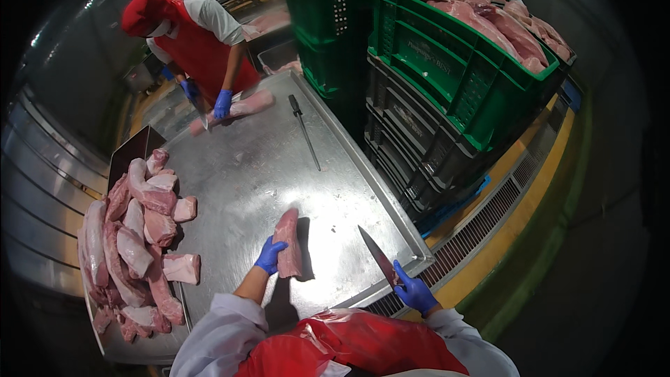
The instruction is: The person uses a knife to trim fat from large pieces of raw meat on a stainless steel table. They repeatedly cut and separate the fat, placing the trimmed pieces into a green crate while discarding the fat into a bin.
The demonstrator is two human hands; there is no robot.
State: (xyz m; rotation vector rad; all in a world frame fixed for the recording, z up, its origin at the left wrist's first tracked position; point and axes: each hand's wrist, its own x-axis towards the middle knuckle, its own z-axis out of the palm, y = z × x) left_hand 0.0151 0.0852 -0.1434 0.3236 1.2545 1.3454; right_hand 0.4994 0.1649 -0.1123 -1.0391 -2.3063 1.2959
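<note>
My left hand (270, 255), in a blue glove, grips a long piece of pink meat (287, 243) near its lower end. The piece is held over the steel table (237, 167), and a dark shadow falls beside it. In my right hand (417, 294), also gloved in blue, is a knife (377, 254) with a long pointed blade. Its tip points up and to the left, over the table's near right corner, apart from the meat. Further up the table lies a sharpening steel (305, 132) with a black handle.
A heap of meat pieces (132, 251) fills the table's left side. Across the table a co-worker (202, 42) in a red apron cuts meat (241, 106) with a knife. Green crates (447, 63) of meat stand stacked on dark crates (405, 126) at the right, beside a floor drain grate (481, 230).
</note>
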